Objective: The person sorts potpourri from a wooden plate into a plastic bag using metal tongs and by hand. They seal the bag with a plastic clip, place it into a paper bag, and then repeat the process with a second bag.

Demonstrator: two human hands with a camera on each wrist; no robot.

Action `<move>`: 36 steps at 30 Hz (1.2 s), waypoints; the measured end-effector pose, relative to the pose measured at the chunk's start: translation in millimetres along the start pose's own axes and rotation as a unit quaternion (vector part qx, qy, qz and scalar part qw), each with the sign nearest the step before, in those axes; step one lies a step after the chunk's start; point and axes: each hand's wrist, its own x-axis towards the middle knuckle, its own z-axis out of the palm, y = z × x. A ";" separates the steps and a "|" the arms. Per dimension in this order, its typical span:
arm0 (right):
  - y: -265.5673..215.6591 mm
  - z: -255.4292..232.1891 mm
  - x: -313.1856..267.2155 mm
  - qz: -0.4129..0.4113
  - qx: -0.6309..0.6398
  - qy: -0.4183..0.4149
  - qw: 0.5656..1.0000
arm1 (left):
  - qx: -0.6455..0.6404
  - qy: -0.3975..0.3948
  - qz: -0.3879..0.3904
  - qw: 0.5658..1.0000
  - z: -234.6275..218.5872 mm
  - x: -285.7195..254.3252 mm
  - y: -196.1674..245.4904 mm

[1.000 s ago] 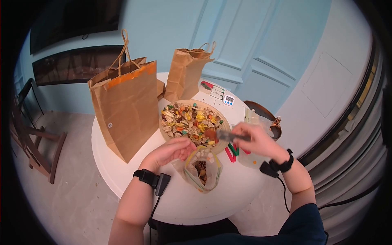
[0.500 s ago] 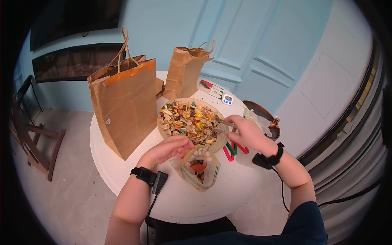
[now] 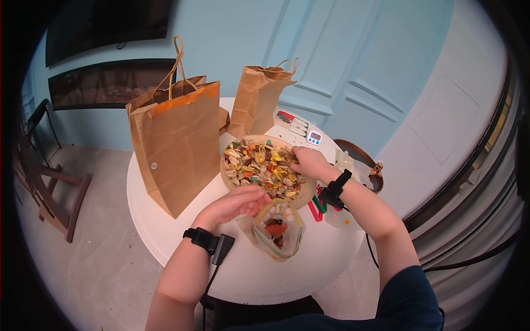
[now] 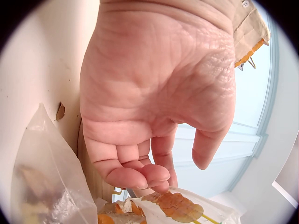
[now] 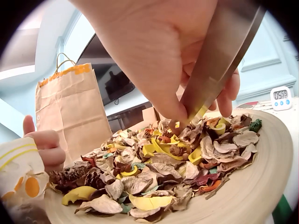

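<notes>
One white table (image 3: pixel 243 284) bears one plate (image 5: pixel 266 184) of petals (image 5: pixel 154 179), two paper bags (image 3: pixel 179 146) near it, one pouch (image 3: pixel 264 238) in front. Over the plate, the right hand (image 3: pixel 312 163) grips metal tongs (image 5: pixel 219 60); before it, the left hand's (image 3: pixel 237 204) fingers curl loosely.

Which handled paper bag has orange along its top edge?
The front bag, larger in the head view and nearer the left hand; the back bag shows no orange.

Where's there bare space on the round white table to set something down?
The clearest patch of table lies between the open clear plastic bag and the near edge. It's crowded farther back: a round beige tray of dried petals, two brown paper bags and a white digital timer. Red and green strips sit beside the tray.
</notes>
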 end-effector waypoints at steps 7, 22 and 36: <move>-7.0 -6.0 -8.0 -0.023 0.001 0.009 1.000 | -0.002 -0.029 0.014 0.999 -3.3 1.7 -3.5; -68.1 -88.5 -172.8 -0.022 0.263 -0.026 0.964 | -0.017 -0.011 0.006 1.000 1.9 3.1 -1.5; -19.4 -49.9 -124.0 0.110 0.536 0.022 0.836 | 0.010 0.026 0.010 1.000 4.4 3.8 -5.7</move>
